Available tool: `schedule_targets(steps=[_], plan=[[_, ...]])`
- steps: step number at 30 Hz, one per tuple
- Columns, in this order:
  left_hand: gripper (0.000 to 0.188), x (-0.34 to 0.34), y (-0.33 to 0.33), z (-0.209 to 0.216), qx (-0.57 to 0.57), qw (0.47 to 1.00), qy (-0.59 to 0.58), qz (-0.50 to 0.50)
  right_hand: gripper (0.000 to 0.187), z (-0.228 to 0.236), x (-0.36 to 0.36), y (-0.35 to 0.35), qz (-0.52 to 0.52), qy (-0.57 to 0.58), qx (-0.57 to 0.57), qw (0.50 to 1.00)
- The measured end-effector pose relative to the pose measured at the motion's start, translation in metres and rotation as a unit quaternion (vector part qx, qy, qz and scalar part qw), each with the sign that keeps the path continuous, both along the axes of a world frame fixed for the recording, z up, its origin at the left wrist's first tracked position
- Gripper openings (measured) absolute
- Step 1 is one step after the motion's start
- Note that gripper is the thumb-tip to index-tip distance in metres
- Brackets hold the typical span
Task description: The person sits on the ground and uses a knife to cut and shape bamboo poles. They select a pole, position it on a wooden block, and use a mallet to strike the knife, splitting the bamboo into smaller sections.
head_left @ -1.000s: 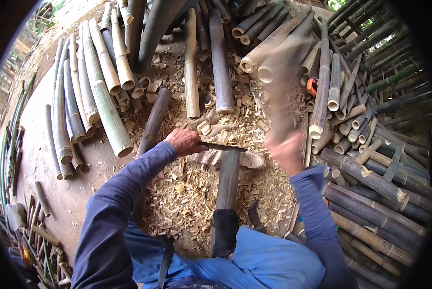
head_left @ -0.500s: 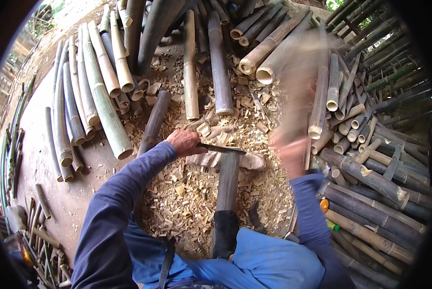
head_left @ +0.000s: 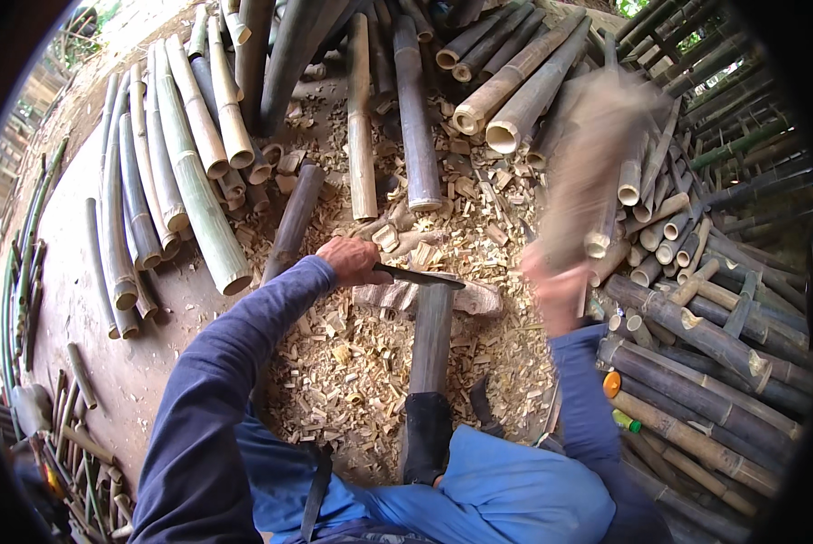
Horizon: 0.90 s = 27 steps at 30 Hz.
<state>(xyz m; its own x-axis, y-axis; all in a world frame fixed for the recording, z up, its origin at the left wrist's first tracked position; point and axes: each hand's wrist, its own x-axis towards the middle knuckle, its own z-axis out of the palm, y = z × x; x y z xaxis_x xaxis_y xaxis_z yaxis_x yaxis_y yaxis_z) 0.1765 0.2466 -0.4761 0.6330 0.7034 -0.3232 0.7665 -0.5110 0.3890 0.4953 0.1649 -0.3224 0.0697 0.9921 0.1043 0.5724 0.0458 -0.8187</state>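
My left hand [head_left: 349, 261] is closed round the handle of a dark-bladed knife [head_left: 415, 276]. Its blade lies across the far end of a grey bamboo piece [head_left: 432, 340], which rests on a pale wooden block [head_left: 475, 299]. The near end of that piece meets a black wrapping [head_left: 426, 435] between my legs. My right hand [head_left: 554, 288], smeared by motion, grips a thick brown wooden mallet [head_left: 597, 159] raised to the right of the block. The mallet's outline is blurred.
Wood chips [head_left: 343, 381] cover the ground around the block. Bamboo poles [head_left: 189, 172] lie at the left, with more at the back. A bamboo stack [head_left: 696, 390] fills the right side, with an orange round object [head_left: 612, 384] and a green cap [head_left: 626, 421] beside it.
The mallet's raised head has shifted slightly to the right, and my right hand with it. My left hand and the knife hold nearly the same place on the bamboo.
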Motion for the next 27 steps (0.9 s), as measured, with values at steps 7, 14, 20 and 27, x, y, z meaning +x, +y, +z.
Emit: schedule_targets(steps=[7,14,20,27], plan=[[0.053,0.0,0.03,-0.01,-0.318,0.946,0.049,0.029,0.08,-0.029,0.029,0.004,0.124,-0.036,-0.3,0.945],[0.038,0.003,0.038,-0.016,-0.28,0.955,0.088,-0.038,0.09,-0.021,0.043,-0.076,0.057,0.501,-0.265,0.822],[0.027,0.063,0.061,0.094,0.059,0.963,0.196,-0.175,0.065,-0.043,0.067,-0.097,-0.068,0.445,-0.33,0.83],[0.029,-0.013,-0.076,0.019,0.221,0.973,-0.043,0.048,0.065,-0.037,0.068,-0.116,-0.116,0.391,-0.336,0.849]])
